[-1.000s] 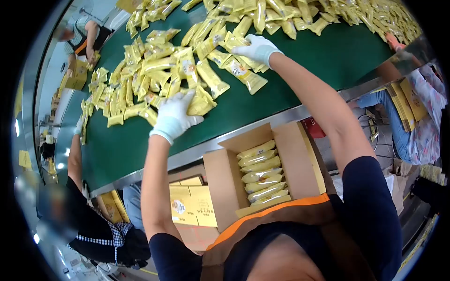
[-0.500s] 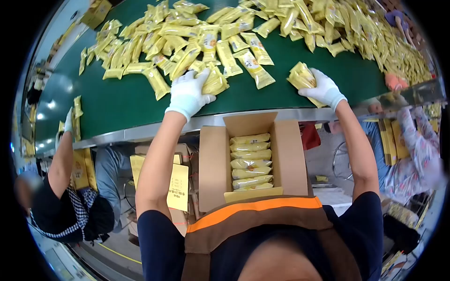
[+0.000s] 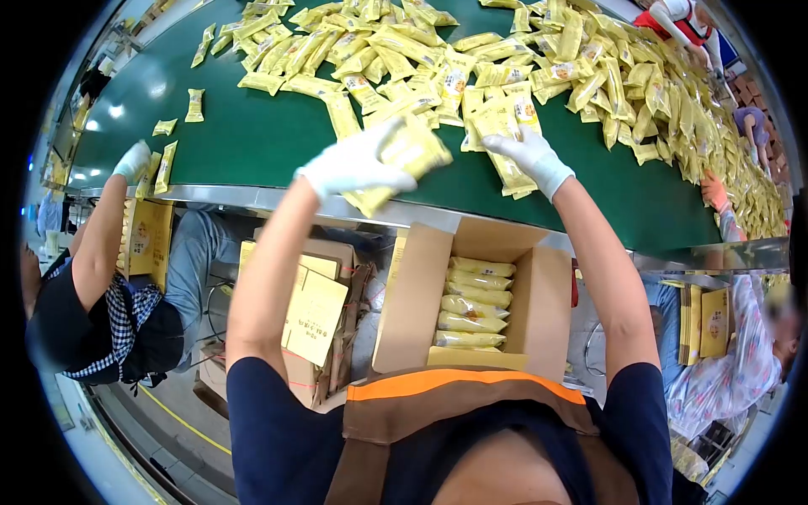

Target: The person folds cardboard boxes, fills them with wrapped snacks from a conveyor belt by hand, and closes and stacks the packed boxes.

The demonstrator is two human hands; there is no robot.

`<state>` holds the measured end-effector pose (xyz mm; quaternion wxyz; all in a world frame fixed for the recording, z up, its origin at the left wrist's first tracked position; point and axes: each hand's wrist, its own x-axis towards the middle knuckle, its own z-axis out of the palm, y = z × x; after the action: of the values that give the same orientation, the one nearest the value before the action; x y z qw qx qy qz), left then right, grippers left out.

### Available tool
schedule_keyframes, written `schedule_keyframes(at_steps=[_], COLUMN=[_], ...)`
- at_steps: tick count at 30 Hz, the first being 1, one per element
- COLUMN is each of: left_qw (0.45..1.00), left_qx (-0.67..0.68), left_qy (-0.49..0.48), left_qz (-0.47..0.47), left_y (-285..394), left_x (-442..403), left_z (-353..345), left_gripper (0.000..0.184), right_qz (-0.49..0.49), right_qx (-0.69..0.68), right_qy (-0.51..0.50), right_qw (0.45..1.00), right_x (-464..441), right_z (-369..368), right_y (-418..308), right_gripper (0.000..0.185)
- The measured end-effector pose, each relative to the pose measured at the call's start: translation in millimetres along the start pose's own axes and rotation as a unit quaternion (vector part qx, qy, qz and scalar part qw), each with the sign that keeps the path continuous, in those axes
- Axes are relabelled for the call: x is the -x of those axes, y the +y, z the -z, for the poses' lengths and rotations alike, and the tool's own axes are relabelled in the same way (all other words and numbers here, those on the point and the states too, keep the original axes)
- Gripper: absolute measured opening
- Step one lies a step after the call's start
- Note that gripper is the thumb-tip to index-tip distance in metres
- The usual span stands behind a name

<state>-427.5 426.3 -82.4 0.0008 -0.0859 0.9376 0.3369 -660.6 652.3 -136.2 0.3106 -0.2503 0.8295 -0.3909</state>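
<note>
Gloved in white, my left hand [image 3: 358,162] is closed round yellow packets [image 3: 412,160], lifted near the front edge of the green table and slightly blurred. My right hand [image 3: 530,160] grips yellow packets [image 3: 507,172] at the near side of the pile; how many it holds I cannot tell. Below, between my arms, an open cardboard box [image 3: 545,290] contains a row of several yellow packets [image 3: 473,307]. Its flaps are spread outward.
Many loose packets [image 3: 656,109] are heaped across the green table [image 3: 252,156]. Flat yellow cartons [image 3: 313,316] lie left of the box. A co-worker's gloved hand [image 3: 133,160] is at the left table edge, another's orange glove [image 3: 714,191] at the right.
My left hand has lifted packets off the table. My right hand has moved left with its packets to the pile's near side. The view has shifted.
</note>
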Motion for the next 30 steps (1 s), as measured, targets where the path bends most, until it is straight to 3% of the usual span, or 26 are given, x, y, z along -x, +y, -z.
schedule_keyframes(at_steps=[2, 3, 4, 6, 8, 10, 12, 16, 17, 19, 20, 21, 23, 26, 29, 30], left_qw=[0.979, 0.963, 0.925, 0.791, 0.759, 0.798, 0.87, 0.934, 0.955, 0.961, 0.956, 0.947, 0.908, 0.929, 0.938, 0.932], left_qx=[0.163, 0.164, 0.24, 0.522, 0.554, 0.486, 0.292, 0.186, 0.093, -0.048, -0.138, -0.225, -0.373, -0.327, -0.282, -0.278], left_qy=[0.079, 0.165, 0.236, 0.265, 0.278, 0.267, 0.248, 0.202, 0.181, 0.151, 0.125, 0.105, 0.054, 0.099, 0.153, 0.159], left_qz=[0.099, 0.136, 0.178, 0.176, 0.199, 0.237, 0.309, 0.228, 0.215, 0.227, 0.226, 0.205, 0.181, 0.143, 0.129, 0.169], left_y=[6.2, -6.5, -19.8, -41.1, -45.6, -47.8, -43.7, -62.4, -58.3, -41.8, -32.9, -25.1, -24.9, -35.7, -31.0, -28.2], left_x=[-0.1, -7.7, -18.1, -38.1, -50.5, -64.3, -77.9, -64.3, -48.7, -14.4, 1.2, 18.3, 45.6, 54.4, 55.2, 52.4], left_z=[25.7, 27.2, 23.5, 19.1, 17.5, 13.2, 7.0, -4.4, -0.2, 7.9, 12.3, 11.9, 0.1, -7.5, -8.6, -8.9], left_gripper=[0.117, 0.118, 0.106, 0.091, 0.08, 0.101, 0.111, 0.111, 0.116, 0.109, 0.106, 0.102, 0.097, 0.102, 0.113, 0.116], right_qz=[-0.013, -0.011, -0.008, -0.001, 0.005, 0.02, 0.036, 0.053, 0.048, 0.062, 0.089, 0.161, 0.15, 0.111, 0.109, 0.107], right_qx=[0.016, 0.046, 0.069, 0.12, 0.095, 0.078, 0.158, 0.186, 0.172, 0.149, 0.173, 0.288, 0.397, 0.403, 0.466, 0.456], right_qy=[-0.022, -0.021, -0.004, 0.04, 0.046, 0.039, 0.054, 0.055, 0.04, 0.044, 0.093, 0.144, 0.124, 0.069, 0.051, 0.046], right_qw=[1.0, 0.999, 0.998, 0.992, 0.994, 0.996, 0.985, 0.98, 0.983, 0.986, 0.976, 0.933, 0.897, 0.906, 0.877, 0.882], right_x=[16.2, 12.3, 15.6, 22.9, 21.4, 26.2, 29.6, 46.7, 51.4, 65.9, 76.5, 87.1, 104.1, 105.6, 113.2, 114.4], right_z=[-1.7, -5.3, -9.6, -12.0, -12.8, -13.5, -18.2, -10.8, -4.9, 16.2, 24.5, 31.9, 44.1, 54.6, 59.5, 61.1], right_y=[-24.2, -23.4, -26.3, -33.4, -28.9, -26.8, -31.4, -35.1, -31.2, -19.0, -5.5, 7.7, 27.7, 51.9, 51.4, 48.4], right_gripper=[0.11, 0.114, 0.115, 0.117, 0.117, 0.118, 0.112, 0.106, 0.106, 0.105, 0.102, 0.096, 0.092, 0.091, 0.09, 0.09])
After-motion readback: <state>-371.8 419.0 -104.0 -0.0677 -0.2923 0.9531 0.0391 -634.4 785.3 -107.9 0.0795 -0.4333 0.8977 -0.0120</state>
